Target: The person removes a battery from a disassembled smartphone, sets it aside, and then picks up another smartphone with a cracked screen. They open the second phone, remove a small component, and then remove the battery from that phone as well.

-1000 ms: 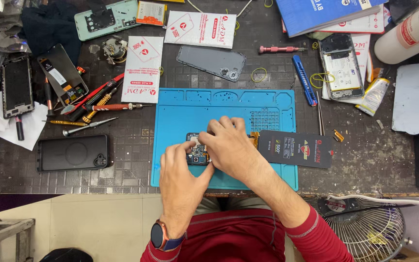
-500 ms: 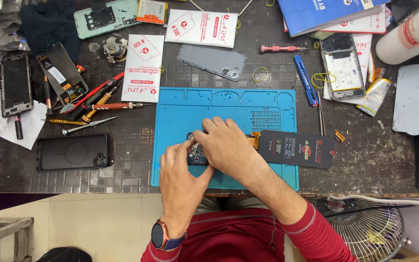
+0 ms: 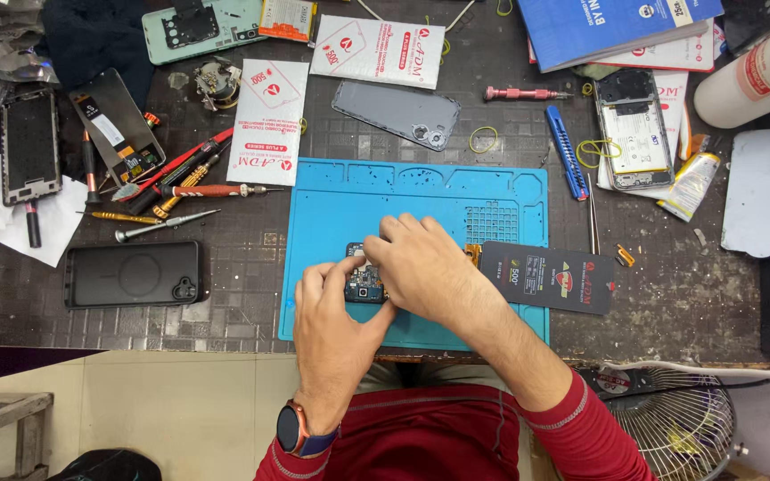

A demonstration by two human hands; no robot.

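Left hand: my left hand [image 3: 336, 312] sits at the near edge of the mat, fingers curled and thumb drawn in, pinching the left side of the circuit board [image 3: 363, 282].
Right hand: my right hand [image 3: 425, 267] lies over the board's right side, fingers bent and pressed together on its top edge.
Circuit board: one small dark board, mostly covered by both hands, resting on the blue mat's lower middle.
Work mat: one blue silicone mat [image 3: 430, 191] with moulded compartments along its far rim.
Dark card: one black rectangular packet [image 3: 550, 278] with a red mark, overlapping the mat's right edge, just beside my right hand.
White packets: two white sleeves with red logos, one upright [image 3: 267, 122] left of the mat, one tilted [image 3: 378, 51] beyond it.
Phone parts: one grey back cover [image 3: 396, 113] beyond the mat; one black phone case [image 3: 134, 274] to the left; one opened phone frame [image 3: 634, 129] far right.
Screwdrivers: a cluster of about five, red and yellow handled [image 3: 184, 183], left of the mat; one pink one [image 3: 523, 93] lies apart.
Blue tool: one blue knife-shaped tool [image 3: 565, 151] by the mat's right corner.
Wrist: one watch [image 3: 293, 429] on my left wrist.
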